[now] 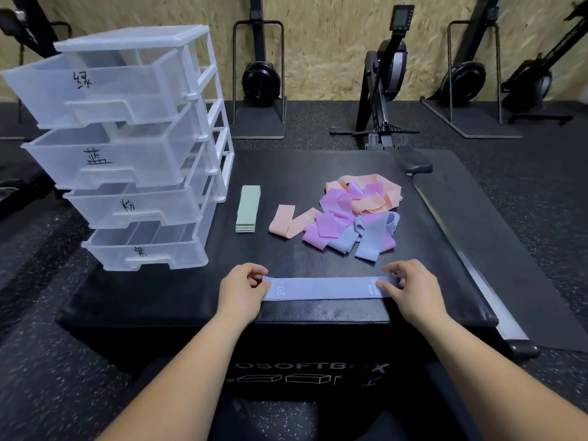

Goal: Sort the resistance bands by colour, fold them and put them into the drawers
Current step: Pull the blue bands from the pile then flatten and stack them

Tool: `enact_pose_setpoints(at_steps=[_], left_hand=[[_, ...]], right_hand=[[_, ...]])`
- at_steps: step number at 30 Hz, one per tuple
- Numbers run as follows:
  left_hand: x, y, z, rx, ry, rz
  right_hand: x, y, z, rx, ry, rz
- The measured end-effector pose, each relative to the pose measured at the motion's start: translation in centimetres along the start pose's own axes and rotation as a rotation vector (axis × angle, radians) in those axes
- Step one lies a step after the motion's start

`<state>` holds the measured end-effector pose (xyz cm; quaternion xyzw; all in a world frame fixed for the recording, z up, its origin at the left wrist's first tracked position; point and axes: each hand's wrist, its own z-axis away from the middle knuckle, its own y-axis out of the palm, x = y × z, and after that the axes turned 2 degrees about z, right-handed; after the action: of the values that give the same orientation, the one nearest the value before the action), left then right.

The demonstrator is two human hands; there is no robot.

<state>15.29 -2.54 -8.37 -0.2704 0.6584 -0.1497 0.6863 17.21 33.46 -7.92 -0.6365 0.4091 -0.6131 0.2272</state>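
Two hands stretch a blue band (323,288) flat along the near edge of the black box (178,300): left hand (242,289) pinches its left end, right hand (410,288) its right. Beyond lie the mixed pile (356,214), folded green bands (248,209) and four open drawers (124,148).

2 bare forearms, short nails on left hand (242,289) and right hand (415,289), dark legwear (401,424) at lower centre of frame, detail unclear.
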Motion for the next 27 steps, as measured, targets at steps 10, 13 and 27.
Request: enact_pose_setpoints(at_steps=[10,13,27], left_hand=[[1.7,-1.2,0.9,0.192,0.166,-0.017],[1.9,-1.8,0.8,0.269,0.212,-0.052],[2.9,-1.2,0.8,0.239,0.302,-0.115]], right_hand=[[-1.2,0.1,1.8,-0.029,-0.019,-0.233],[-1.5,-0.5,1.8,0.05,-0.054,-0.202],[-2.3,0.8,2.0,0.021,-0.103,-0.102]])
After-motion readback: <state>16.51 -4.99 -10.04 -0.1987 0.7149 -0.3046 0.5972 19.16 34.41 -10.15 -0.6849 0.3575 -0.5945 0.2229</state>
